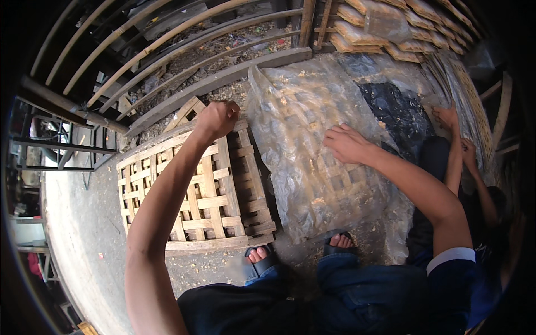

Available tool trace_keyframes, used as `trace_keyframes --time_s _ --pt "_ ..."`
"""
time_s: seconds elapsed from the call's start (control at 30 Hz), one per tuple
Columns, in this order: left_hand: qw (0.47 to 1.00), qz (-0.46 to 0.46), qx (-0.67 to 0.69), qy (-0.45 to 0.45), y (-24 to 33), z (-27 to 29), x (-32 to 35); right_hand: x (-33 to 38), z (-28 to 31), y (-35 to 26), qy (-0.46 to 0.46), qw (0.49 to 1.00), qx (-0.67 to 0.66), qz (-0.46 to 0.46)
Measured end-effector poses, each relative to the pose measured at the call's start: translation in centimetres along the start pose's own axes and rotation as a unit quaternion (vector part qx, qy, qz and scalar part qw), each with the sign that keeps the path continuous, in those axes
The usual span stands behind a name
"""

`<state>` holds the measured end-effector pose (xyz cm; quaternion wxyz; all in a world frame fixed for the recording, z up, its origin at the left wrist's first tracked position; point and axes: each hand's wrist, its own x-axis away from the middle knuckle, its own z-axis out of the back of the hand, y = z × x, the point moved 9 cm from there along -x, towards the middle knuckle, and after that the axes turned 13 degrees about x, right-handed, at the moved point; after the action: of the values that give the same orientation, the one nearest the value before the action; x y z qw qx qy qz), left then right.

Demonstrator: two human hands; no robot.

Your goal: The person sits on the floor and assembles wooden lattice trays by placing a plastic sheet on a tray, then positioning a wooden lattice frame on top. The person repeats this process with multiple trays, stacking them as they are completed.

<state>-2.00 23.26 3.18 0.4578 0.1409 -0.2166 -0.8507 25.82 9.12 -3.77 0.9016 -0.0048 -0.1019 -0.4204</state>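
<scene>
My left hand (220, 118) is raised over the far right corner of a woven bamboo rack (209, 201), its fingers curled closed; what they hold, if anything, is hidden. To the right of that rack lies a crumpled clear plastic sheet (296, 184), scattered with pale yellow crumbs. A bamboo lattice shows through the sheet. My right hand (347, 144) is low over the middle of the sheet, with its fingers slightly bent and apart and no object visible in them. Whether its fingertips press on the plastic cannot be made out.
Another person's hand (445, 116) reaches in at the right, near black plastic (396, 109) and leaning woven panels (466, 106). Filled clear packs (385, 25) are stacked at the far right. A bamboo rail fence (167, 42) runs along the far left. My sandalled feet stand close to the sheet.
</scene>
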Motion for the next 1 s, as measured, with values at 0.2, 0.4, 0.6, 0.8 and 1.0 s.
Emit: trace_keyframes --time_s 0.2,0.4,0.6,0.8,1.0 --pt "0.969 -0.113 -0.202 -0.087 5.0 -3.8 -0.2 0.1 0.9 1.3 0.054 0.998 0.002 -0.024" --pt "0.971 -0.153 -0.163 -0.078 6.6 -7.0 -1.0 0.3 1.2 6.2 0.065 0.990 -0.026 -0.126" --pt "0.973 -0.122 -0.173 -0.087 6.9 -9.6 -4.3 3.1 -0.5 14.4 0.071 0.939 -0.057 -0.333" --pt "0.978 -0.083 -0.181 -0.060 6.4 -11.5 -7.9 5.9 -4.6 20.1 0.074 0.849 -0.186 -0.489" --pt "0.984 -0.085 -0.153 -0.030 6.7 -13.0 -10.3 6.3 -7.8 21.6 0.070 0.809 -0.269 -0.518"
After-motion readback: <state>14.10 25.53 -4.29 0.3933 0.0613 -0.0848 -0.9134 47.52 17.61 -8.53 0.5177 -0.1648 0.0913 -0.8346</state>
